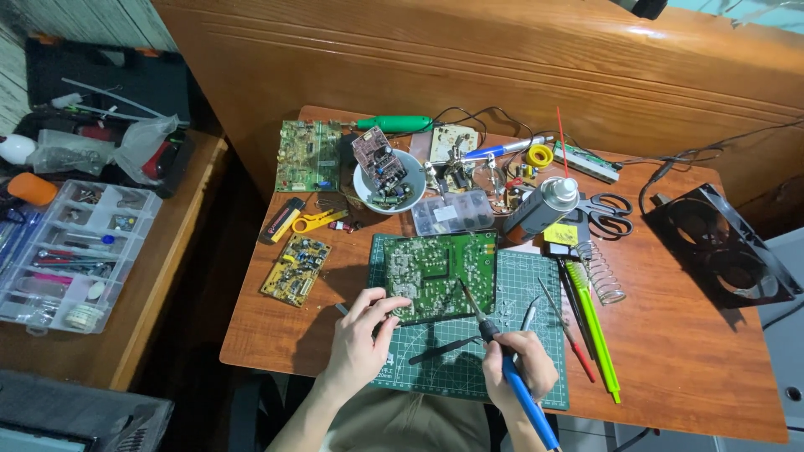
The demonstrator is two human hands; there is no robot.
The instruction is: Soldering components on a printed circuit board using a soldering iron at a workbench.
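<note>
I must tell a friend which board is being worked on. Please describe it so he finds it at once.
On the wooden table lies a green cutting mat. The large green circuit board rests on its upper left part, steadied by the left hand. Other boards are smaller and off the mat.

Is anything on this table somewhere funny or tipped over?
Yes. A small circuit board stands tilted in the white bowl, poking above its rim, and the spray can lies on its side among the clutter.

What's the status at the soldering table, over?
Left hand steadies the large green circuit board on the green cutting mat. Right hand grips the blue-handled soldering iron, tip over the board. Black tweezers lie between the hands.
</note>
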